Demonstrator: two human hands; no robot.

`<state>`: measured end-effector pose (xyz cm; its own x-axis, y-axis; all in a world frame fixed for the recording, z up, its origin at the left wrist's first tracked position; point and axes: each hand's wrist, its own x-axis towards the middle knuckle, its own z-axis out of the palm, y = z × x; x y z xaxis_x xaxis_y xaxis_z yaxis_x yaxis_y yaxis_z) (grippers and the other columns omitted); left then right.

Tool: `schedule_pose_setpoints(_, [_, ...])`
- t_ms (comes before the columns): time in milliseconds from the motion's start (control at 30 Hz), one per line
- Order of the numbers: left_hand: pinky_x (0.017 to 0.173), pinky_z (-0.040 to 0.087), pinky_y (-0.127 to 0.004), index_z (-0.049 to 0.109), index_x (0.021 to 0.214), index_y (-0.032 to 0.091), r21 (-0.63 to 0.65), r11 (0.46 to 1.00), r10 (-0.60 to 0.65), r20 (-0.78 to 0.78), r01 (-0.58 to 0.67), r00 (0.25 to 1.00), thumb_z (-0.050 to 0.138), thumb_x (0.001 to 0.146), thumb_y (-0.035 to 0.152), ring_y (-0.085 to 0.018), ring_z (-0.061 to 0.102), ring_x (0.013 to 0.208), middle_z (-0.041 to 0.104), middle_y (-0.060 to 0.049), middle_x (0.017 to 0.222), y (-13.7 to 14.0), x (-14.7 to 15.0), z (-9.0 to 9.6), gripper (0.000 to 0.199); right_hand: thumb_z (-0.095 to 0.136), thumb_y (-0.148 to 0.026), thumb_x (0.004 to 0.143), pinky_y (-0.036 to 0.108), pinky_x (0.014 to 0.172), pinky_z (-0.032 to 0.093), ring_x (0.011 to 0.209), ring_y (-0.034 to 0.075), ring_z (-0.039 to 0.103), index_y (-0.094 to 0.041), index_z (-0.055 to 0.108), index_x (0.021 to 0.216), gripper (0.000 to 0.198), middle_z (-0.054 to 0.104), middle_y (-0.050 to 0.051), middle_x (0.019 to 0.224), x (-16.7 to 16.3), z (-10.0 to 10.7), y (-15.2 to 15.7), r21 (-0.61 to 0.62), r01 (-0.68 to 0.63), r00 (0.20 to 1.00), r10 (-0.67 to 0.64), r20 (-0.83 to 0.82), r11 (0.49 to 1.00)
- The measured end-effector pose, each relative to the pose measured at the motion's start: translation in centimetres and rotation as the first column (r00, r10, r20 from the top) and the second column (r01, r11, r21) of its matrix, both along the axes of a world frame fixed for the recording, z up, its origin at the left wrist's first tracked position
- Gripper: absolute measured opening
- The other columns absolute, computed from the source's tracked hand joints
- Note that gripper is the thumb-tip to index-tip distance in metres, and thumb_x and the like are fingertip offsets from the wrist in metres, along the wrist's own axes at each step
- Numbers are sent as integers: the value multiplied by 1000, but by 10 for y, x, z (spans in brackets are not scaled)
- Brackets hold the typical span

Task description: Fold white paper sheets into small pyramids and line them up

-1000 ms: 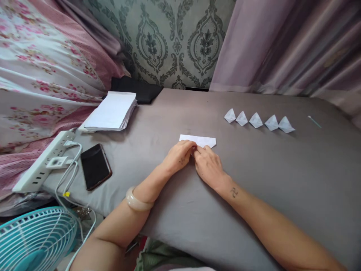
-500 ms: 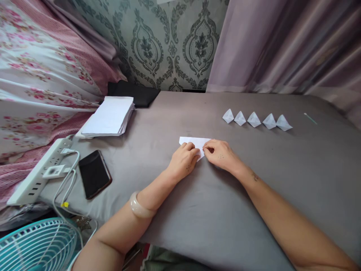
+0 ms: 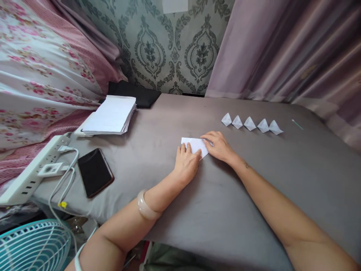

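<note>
A folded piece of white paper [image 3: 195,144] lies on the grey-covered surface in front of me. My left hand [image 3: 187,161] rests on its lower left part, fingers spread and flat, thumb reaching towards the right. At the paper's right end is my right hand [image 3: 220,146], with its fingers stretched along the upper edge and the thumb apart below them. That hand hides the right corner of the paper. Several folded white paper shapes [image 3: 249,123] with pointed tops stand in a row beyond my right hand.
A stack of white paper [image 3: 111,114] lies at the back left by a black flat item [image 3: 141,94]. Nearer are a phone [image 3: 95,172], a white power strip [image 3: 34,169] with cables and a blue fan [image 3: 34,244]. A thin swab-like stick [image 3: 297,124] lies far right.
My left fingers have gone from curled to spread flat over the paper. My right hand's pinch has loosened and its fingers now stretch along the upper edge. The view has shifted slightly.
</note>
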<state>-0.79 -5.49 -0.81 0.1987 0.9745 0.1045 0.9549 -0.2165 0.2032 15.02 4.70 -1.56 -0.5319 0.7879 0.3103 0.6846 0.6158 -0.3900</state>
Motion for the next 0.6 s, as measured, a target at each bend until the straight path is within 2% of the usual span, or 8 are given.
schedule_pose_setpoints(67, [99,34,-60,56,127,22,-26,999,26,-3,-26,1000,36,96,28,-40,42,128,47,-22,135,-1,1,2,37,47,-22,87,37,92,42,98,22,54,-21,71,108,32,67,8,105,-9,-2,3,-42,13,999,-12,35,999])
schedule_pose_setpoints(200, [100,29,-63,56,126,24,-41,999,36,-9,-37,999,36,97,29,-40,42,128,47,-20,136,-2,2,4,36,46,-19,86,36,93,41,97,21,56,-21,74,102,32,68,8,104,-17,-7,9,-80,85,996,-84,15,993])
schedule_pose_setpoints(367, [103,27,-64,59,123,22,50,999,5,-38,-3,999,39,95,29,-40,41,128,46,-17,138,-1,0,-2,34,46,-16,83,36,94,40,97,20,58,-20,74,101,33,69,8,102,-15,-13,12,-85,81,996,-83,-21,993])
schedule_pose_setpoints(500, [107,26,-59,60,119,20,70,996,-54,-47,58,997,37,96,26,-32,47,122,57,-16,122,1,-1,-2,33,46,-15,83,36,94,40,98,20,58,-19,73,102,33,68,8,103,-14,-13,11,-66,42,998,-45,-37,997])
schedule_pose_setpoints(600, [103,32,-53,60,118,19,41,997,-61,-42,63,997,37,95,25,-31,50,116,60,-15,115,0,-1,1,32,47,-16,82,37,93,40,98,21,57,-19,72,103,33,68,8,104,-13,-9,8,-36,21,998,-23,-64,999])
